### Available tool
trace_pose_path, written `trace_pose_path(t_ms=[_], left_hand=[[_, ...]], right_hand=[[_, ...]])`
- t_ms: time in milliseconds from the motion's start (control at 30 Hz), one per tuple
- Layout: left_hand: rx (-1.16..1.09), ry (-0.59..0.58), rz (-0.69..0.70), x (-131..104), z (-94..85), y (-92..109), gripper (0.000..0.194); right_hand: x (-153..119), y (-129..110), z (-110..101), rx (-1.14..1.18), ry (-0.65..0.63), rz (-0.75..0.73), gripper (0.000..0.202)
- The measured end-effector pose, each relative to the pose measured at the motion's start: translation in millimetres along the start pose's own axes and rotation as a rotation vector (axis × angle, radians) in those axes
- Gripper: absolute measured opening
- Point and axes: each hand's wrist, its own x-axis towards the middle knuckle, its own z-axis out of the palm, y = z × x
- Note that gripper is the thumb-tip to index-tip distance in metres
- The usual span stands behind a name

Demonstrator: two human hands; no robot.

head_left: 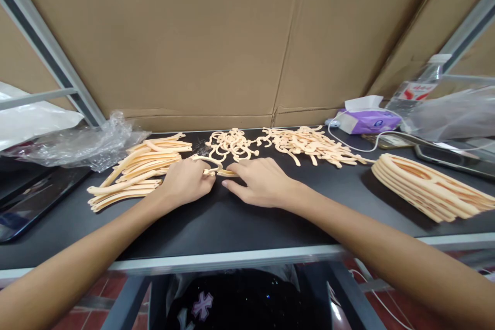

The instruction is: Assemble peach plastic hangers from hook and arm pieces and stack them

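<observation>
My left hand (187,181) is closed, with its fingers pinched round a small pale beige curved piece (209,159) near the middle of the table. Close beside it, my right hand (263,183) has its fingers curled over the end of another beige curved strip (227,172), its thumb a little apart. The two pieces meet or overlap between my hands; whether they are joined I cannot tell. Left of my left hand lies a pile of long beige arms (143,165) with holed ends. Just beyond my hands is a heap of small beige hook-shaped pieces (234,143).
Another heap of beige strips (309,144) lies back right. A stack of flat beige frames (429,185) stands at the right. Behind it are a purple tissue pack (371,119), white cable, phone (444,157) and bottle (419,90). Crumpled clear plastic (93,142) and a dark device (34,206) sit left.
</observation>
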Motion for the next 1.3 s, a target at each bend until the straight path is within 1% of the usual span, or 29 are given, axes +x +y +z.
trace_pose_path(t_ms=[133, 233, 300, 367, 433, 567, 667, 767, 833, 900, 967, 1033, 1100, 1200, 1300], left_hand=[[0.065, 0.061, 0.026, -0.6, 2.8, -1.3, 0.035], [0.077, 0.065, 0.015, -1.2, 2.9, -0.9, 0.035], [0.062, 0.064, 0.006, -1.0, 2.7, -0.4, 0.031], [0.018, 0.063, 0.02, -0.4, 2.5, -0.1, 0.021], [-0.051, 0.058, 0.031, 0.0, 1.9, -0.1, 0.017], [-0.203, 0.028, 0.033, -0.4, -0.2, -1.4, 0.024], [-0.341, 0.04, 0.075, -0.2, -0.1, -5.3, 0.026], [-0.514, 0.055, 0.155, 2.2, 3.2, -11.3, 0.037], [-0.648, 0.047, 0.178, 4.5, 6.0, -14.4, 0.045], [-0.772, 0.029, 0.148, 6.4, 7.4, -15.5, 0.052], [-0.833, 0.006, 0.077, 7.4, 7.0, -14.5, 0.058], [-0.821, -0.003, 0.007, 7.3, 5.2, -11.9, 0.061], [-0.787, -0.004, -0.024, 6.7, 3.0, -8.5, 0.062], [-0.746, -0.017, 0.002, 5.8, 0.9, -4.5, 0.059], [-0.648, 0.004, 0.06, 5.9, 2.7, -4.9, 0.048]], right_hand=[[-0.1, -0.4, -1.5, -0.065, 0.004, -0.02, 0.033], [-0.7, -2.5, -2.0, -0.12, -0.003, -0.03, 0.032], [-0.8, -3.3, -2.0, -0.142, -0.006, -0.028, 0.031], [-0.5, -2.9, -2.0, -0.152, -0.002, -0.009, 0.032], [0.2, -1.3, -2.2, -0.155, 0.005, 0.024, 0.034], [1.6, 3.1, -3.0, -0.159, 0.001, 0.093, 0.035], [1.8, 5.7, -2.8, -0.17, -0.003, 0.126, 0.035], [2.0, 7.3, -1.8, -0.168, 0.002, 0.134, 0.035], [2.3, 7.5, -1.4, -0.158, 0.002, 0.13, 0.035], [2.6, 7.0, -1.8, -0.152, -0.005, 0.128, 0.035], [2.7, 5.8, -2.8, -0.15, -0.021, 0.131, 0.034], [2.4, 4.3, -4.1, -0.145, -0.037, 0.137, 0.034], [1.8, 2.7, -5.1, -0.128, -0.043, 0.139, 0.035], [0.8, 0.4, -5.5, -0.099, -0.025, 0.115, 0.036], [-0.3, -1.7, -5.5, -0.099, 0.022, 0.053, 0.035]])
